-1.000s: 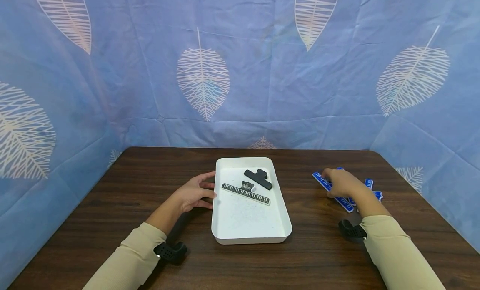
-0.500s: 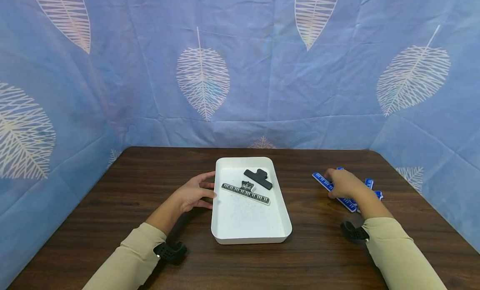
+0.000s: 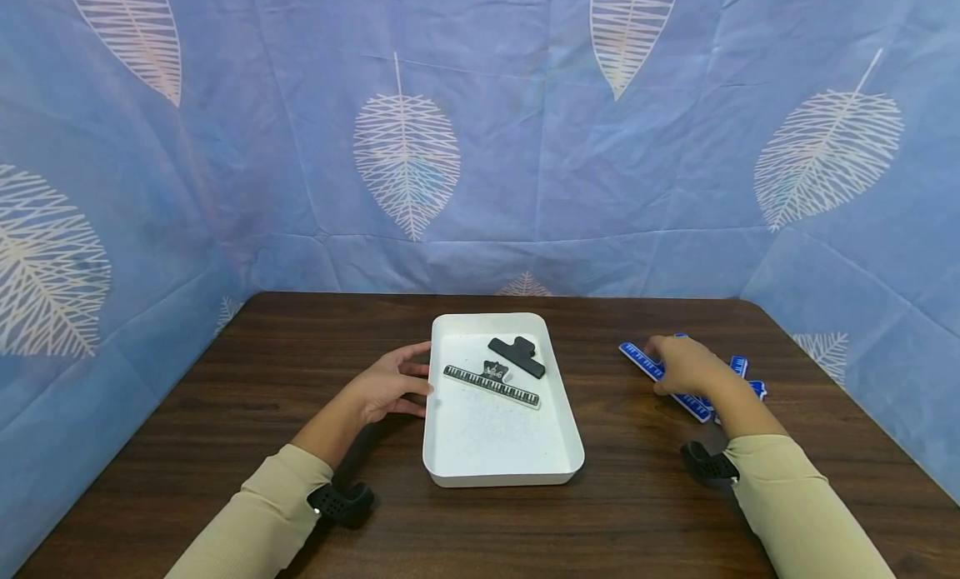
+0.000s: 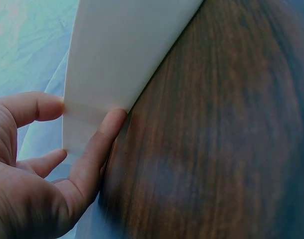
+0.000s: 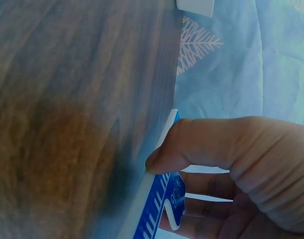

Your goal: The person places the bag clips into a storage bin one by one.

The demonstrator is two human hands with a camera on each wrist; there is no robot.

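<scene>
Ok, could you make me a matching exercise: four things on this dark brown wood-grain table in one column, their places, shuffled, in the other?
Things
1. White rectangular tray
2. Plain black T-shaped clip
3. Long black-and-white clip with a piano-key pattern
4. Long blue clip with white marks

Places
A. Pinched in the person's right grip
B. Inside the tray, the nearer of the two there
C. Touched at its side by the left grip
D. Inside the tray, the farther of the two there

Pairs: 1-C, 2-D, 3-B, 4-A
</scene>
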